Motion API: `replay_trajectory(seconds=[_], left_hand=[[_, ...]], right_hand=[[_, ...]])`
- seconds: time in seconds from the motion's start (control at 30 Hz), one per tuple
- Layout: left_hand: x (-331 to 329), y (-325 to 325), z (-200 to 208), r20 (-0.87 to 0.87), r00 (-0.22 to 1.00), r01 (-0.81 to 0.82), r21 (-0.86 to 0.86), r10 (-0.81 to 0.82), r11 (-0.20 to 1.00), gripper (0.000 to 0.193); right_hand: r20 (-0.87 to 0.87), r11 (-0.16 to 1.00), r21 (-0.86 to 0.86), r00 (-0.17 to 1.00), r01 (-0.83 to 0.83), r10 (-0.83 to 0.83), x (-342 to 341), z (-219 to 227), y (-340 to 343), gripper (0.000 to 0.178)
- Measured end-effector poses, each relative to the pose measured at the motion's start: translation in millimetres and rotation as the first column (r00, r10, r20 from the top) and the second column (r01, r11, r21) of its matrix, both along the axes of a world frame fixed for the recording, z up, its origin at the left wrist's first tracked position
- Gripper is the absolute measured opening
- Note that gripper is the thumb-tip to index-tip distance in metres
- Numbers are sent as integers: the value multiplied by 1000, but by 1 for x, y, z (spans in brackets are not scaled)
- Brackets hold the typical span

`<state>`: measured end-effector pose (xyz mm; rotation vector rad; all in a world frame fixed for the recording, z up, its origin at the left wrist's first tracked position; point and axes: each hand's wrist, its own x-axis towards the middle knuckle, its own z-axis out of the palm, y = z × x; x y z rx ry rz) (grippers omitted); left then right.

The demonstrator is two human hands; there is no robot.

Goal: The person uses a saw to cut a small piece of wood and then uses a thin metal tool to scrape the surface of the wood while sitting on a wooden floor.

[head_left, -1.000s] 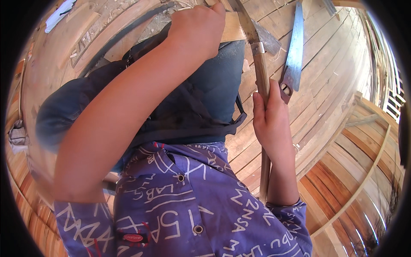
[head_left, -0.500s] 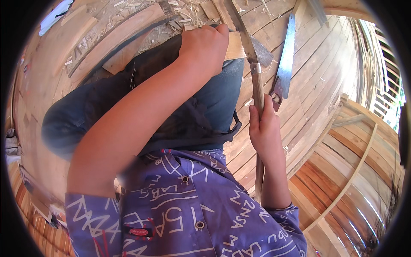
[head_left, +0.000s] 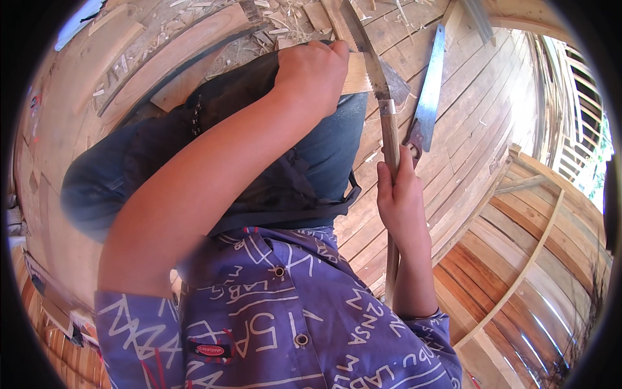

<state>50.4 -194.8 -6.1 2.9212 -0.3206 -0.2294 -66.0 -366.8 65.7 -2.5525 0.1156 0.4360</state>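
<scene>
My right hand [head_left: 402,201] is closed round the long wooden handle of a pull saw [head_left: 391,139], thumb lying along it. The saw's narrow toothed blade runs up and away from me, against the right end of a pale wood block [head_left: 356,74]. My left hand [head_left: 311,74] is closed on that block, above my bent knee, its knuckles hiding most of the wood. Whether the teeth have cut into the block I cannot tell. Just right of the blade, partly behind it, shows a flat grey metal piece [head_left: 395,84].
A second handsaw [head_left: 428,97] with a broad bluish blade lies on the plank floor [head_left: 476,120] to the right. Curved wooden planks [head_left: 175,58] and scattered shavings lie far left. A curved planked wooden structure [head_left: 512,259] rises at the right.
The view has shifted slightly. My hands, the pull saw and the block keep nearly the same places relative to each other.
</scene>
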Motion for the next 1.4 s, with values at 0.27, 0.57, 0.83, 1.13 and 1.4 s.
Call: replay_trajectory(seconds=[0.27, 0.57, 0.83, 1.13, 1.4], left_hand=[[3, 11, 2, -31, 995, 91, -111, -95, 990, 53], [5, 27, 1, -42, 985, 149, -264, -166, 953, 64], [-3, 14, -16, 124, 985, 138, -126, -123, 982, 71], [-4, 3, -16, 164, 983, 90, -54, -80, 994, 70], [-7, 3, -19, 204, 977, 77, -62, -63, 995, 70]], right_hand=[[2, 1000, 26, 1000, 0, 0, 1, 0, -1, 26], [-2, 1000, 15, 1000, 10, -10, 2, 1, 1, 26], [32, 1000, -16, 999, -13, 13, 1, -1, -1, 27], [13, 998, -63, 1000, -25, 26, -6, 4, -5, 30], [6, 998, -55, 1000, -25, 26, -8, 5, -2, 31]])
